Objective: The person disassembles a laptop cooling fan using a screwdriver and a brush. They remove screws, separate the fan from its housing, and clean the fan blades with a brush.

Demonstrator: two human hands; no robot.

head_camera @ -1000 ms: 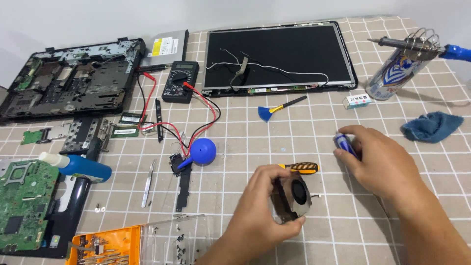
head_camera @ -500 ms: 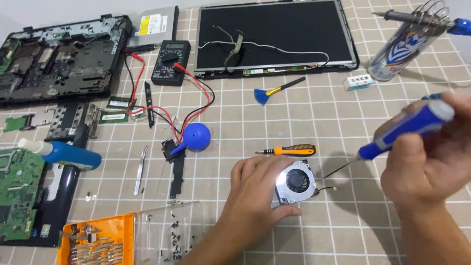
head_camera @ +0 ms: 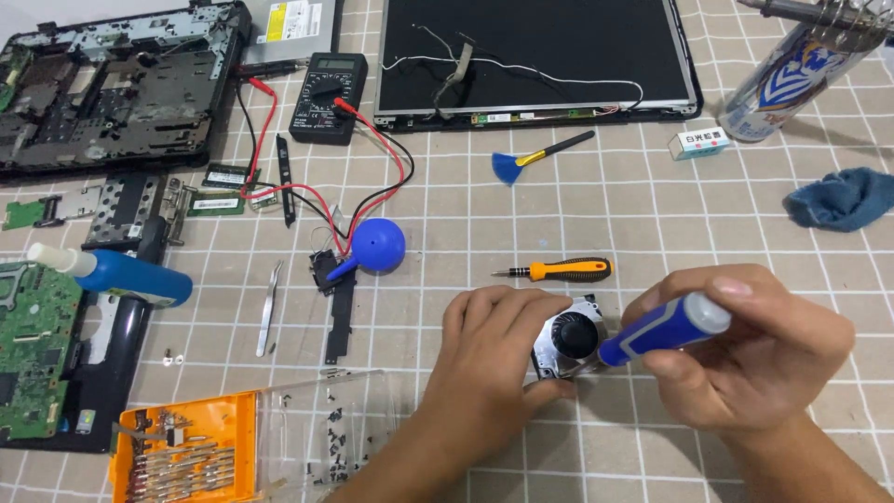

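On the checked tabletop (head_camera: 466,214), the left hand (head_camera: 494,359) presses down on a small cooling fan (head_camera: 570,340), fingers closed over its left edge to keep it still. Just right, the right hand (head_camera: 745,359) is wrapped around a blue screwdriver (head_camera: 656,331), tip at the fan's lower edge. This looks like unscrewing; the next move calls for a steady, seated tip.

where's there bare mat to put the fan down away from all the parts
Bare checked mat lies between the orange-handled screwdriver, small blue brush and blue cloth. The left side is crowded: tweezers, blue blower bulb, bit case and loose screws.
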